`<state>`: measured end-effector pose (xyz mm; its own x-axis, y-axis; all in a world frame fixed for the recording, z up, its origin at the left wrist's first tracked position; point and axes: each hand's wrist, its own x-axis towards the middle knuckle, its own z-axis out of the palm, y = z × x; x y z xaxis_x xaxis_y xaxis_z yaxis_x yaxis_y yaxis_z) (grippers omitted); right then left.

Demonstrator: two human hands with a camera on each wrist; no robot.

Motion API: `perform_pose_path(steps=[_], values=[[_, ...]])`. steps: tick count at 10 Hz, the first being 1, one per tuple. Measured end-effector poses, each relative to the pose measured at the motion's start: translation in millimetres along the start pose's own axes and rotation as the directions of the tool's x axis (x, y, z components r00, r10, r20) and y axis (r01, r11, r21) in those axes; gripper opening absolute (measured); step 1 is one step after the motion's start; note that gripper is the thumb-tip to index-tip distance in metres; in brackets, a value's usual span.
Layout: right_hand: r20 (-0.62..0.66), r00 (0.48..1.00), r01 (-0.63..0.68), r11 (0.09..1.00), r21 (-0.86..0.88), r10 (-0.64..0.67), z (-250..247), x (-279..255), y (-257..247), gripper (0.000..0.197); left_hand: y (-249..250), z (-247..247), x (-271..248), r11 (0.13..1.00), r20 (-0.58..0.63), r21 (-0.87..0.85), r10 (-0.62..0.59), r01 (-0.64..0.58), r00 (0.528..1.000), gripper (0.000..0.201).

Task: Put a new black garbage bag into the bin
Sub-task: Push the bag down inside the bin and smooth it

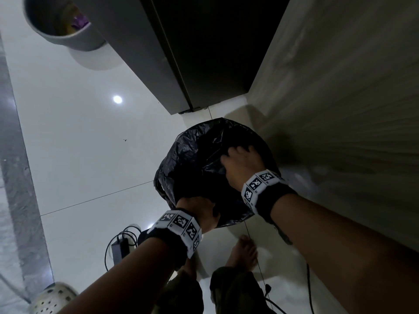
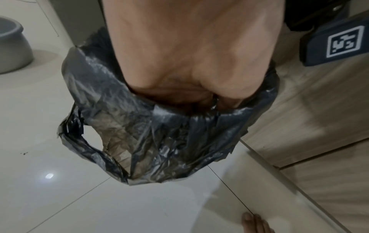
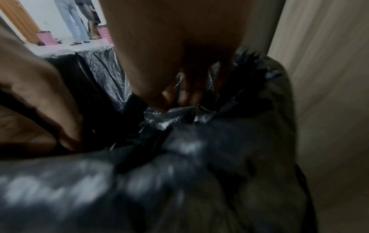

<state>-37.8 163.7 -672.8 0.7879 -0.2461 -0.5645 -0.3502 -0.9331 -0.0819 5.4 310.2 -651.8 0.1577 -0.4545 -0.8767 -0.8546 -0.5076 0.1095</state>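
Note:
A black garbage bag [image 1: 192, 159] is draped over the bin on the white tiled floor, hiding it from above. In the left wrist view the bin's tan wall [image 2: 115, 141] shows faintly through the thin plastic, and a bag handle loop hangs down its side. My left hand [image 1: 197, 209] grips the bag's near edge, fingers curled over the rim [image 2: 189, 97]. My right hand [image 1: 240, 162] is on the far right part of the bag. Its thumb and fingers [image 3: 187, 94] pinch a crumpled fold of the bag [image 3: 179, 119].
A wood-grain cabinet front [image 1: 340, 109] stands close on the right and a dark appliance [image 1: 192, 53] behind the bin. A grey bucket [image 1: 61, 23] sits far left. A power adapter with cables [image 1: 120, 248], a perforated stool [image 1: 54, 298] and my bare foot [image 1: 244, 252] are nearby.

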Motion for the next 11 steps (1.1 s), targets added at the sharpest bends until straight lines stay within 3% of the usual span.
perform_pose_path(steps=[1, 2, 3, 4, 5, 6, 7, 8, 9, 10, 11], values=[[0.008, 0.985, 0.170, 0.978, 0.124, -0.172, -2.9, 4.0, -4.2, 0.036, -3.7, -3.9, -1.3, 0.996, -0.173, 0.077, 0.054, -0.041, 0.983, 0.046], [0.123, 0.990, 0.055, 0.993, 0.101, -0.067, 3.0, 8.5, 6.1, 0.042, -9.7, -1.6, -1.5, 0.996, -0.207, 0.092, 0.004, 0.015, 0.978, 0.053], [0.222, 0.968, -0.144, 0.985, 0.099, 0.120, 9.3, 16.8, 16.5, 0.043, -14.2, 0.2, -2.8, 0.992, -0.105, 0.112, -0.041, 0.053, 0.994, 0.055], [0.164, 0.978, -0.157, 0.976, 0.150, 0.132, 3.9, 13.2, 13.4, 0.037, -14.5, -3.2, -4.6, 0.993, -0.082, 0.103, -0.047, 0.055, 0.996, 0.052], [-0.053, 0.991, -0.106, 0.958, 0.266, 0.124, -13.2, -2.7, 5.7, 0.033, -16.1, -13.3, -8.1, 0.999, -0.285, -0.032, -0.045, 0.037, 0.957, 0.050], [-0.282, 0.932, -0.094, 0.904, 0.418, 0.228, -21.6, -21.3, 11.5, 0.029, -22.7, -24.5, -11.5, 0.974, -0.639, -0.214, -0.084, -0.072, 0.764, 0.058], [-0.449, 0.807, -0.132, 0.858, 0.496, 0.384, -19.5, -45.2, 23.8, 0.036, -32.1, -34.2, -16.1, 0.914, -0.691, -0.401, -0.262, -0.056, 0.674, 0.071], [-0.270, 0.816, -0.213, 0.700, 0.682, 0.511, -9.7, -58.5, 37.8, 0.042, -43.3, -36.9, -12.6, 0.784, -0.521, -0.620, -0.389, -0.023, 0.760, 0.077], [-0.112, 0.852, -0.223, 0.548, 0.806, 0.511, -0.6, -62.8, 46.2, 0.043, -48.2, -39.9, -13.1, 0.729, -0.464, -0.683, -0.378, -0.052, 0.801, 0.071], [-0.057, 0.872, -0.220, 0.495, 0.841, 0.486, -1.8, -65.8, 47.6, 0.044, -53.8, -49.1, -17.9, 0.683, -0.414, -0.728, -0.367, -0.061, 0.833, 0.063], [0.008, 0.865, -0.271, 0.454, 0.849, 0.501, -7.1, -74.8, 50.3, 0.040, -60.2, -56.6, -31.0, 0.661, -0.439, -0.740, -0.342, -0.119, 0.831, 0.053]])
